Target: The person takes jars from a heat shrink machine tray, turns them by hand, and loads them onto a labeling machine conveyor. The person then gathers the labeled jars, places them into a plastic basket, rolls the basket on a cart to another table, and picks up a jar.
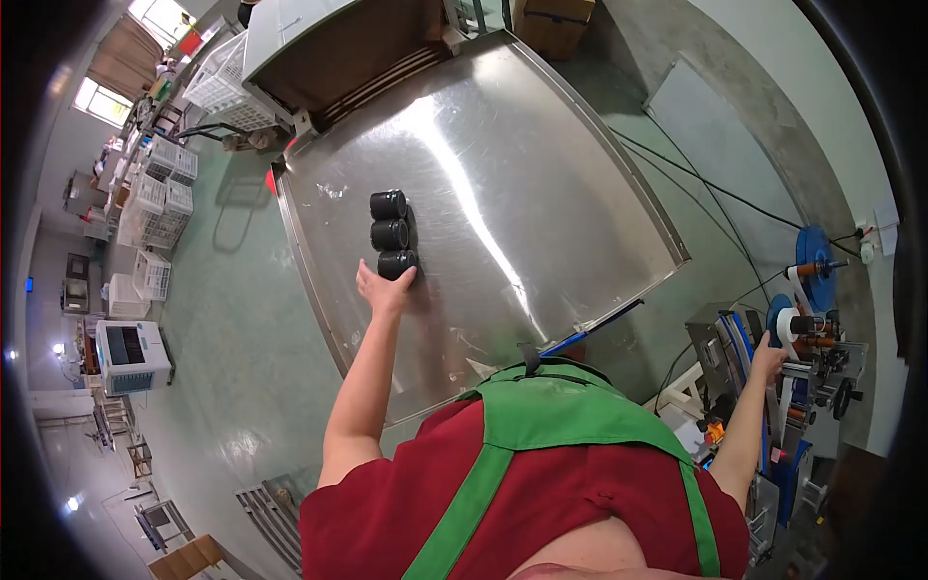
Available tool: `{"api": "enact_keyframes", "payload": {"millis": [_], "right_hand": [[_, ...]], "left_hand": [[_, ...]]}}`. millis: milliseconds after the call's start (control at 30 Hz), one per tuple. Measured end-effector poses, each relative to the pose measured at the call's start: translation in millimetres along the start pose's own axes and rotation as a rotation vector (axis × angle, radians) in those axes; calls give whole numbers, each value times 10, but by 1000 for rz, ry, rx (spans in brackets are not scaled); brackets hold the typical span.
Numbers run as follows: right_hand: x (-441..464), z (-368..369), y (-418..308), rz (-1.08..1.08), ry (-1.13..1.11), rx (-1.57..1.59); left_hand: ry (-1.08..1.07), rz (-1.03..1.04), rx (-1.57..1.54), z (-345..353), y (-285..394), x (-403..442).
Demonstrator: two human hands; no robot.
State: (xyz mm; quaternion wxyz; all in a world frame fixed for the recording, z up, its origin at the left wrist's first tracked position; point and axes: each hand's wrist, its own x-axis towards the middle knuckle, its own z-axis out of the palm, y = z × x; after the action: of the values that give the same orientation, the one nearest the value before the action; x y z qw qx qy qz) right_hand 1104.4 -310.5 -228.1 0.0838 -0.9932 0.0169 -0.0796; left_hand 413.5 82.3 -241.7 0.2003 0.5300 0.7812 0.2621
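Three black jars stand in a row on the metal tabletop (541,155): a far jar (388,204), a middle jar (390,235) and a near jar (394,263). My left hand (385,288) is at the near jar, with its thumb on the right side and its fingers at the left, gripping it. Off to the right, my right hand (768,360) reaches to a machine with reels (807,338), close beside a blue disc (778,314). Its fingers are small and partly hidden there, so what they touch is unclear.
A large metal housing (338,48) stands at the table's far end. White crates (164,198) and a white air cooler (133,356) are on the floor to the left. Black cables (696,179) run along the right side. A cardboard box (553,27) sits beyond the table.
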Motion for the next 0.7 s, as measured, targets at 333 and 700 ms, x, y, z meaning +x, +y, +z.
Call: {"api": "enact_keyframes", "payload": {"millis": [333, 700], "right_hand": [[-2015, -546, -1002, -636, -470, 696], [-3494, -2091, -2156, -1274, -1078, 856]], "left_hand": [[-455, -257, -683, 107, 139, -234], [-1844, -388, -1106, -288, 1673, -1421]]}}
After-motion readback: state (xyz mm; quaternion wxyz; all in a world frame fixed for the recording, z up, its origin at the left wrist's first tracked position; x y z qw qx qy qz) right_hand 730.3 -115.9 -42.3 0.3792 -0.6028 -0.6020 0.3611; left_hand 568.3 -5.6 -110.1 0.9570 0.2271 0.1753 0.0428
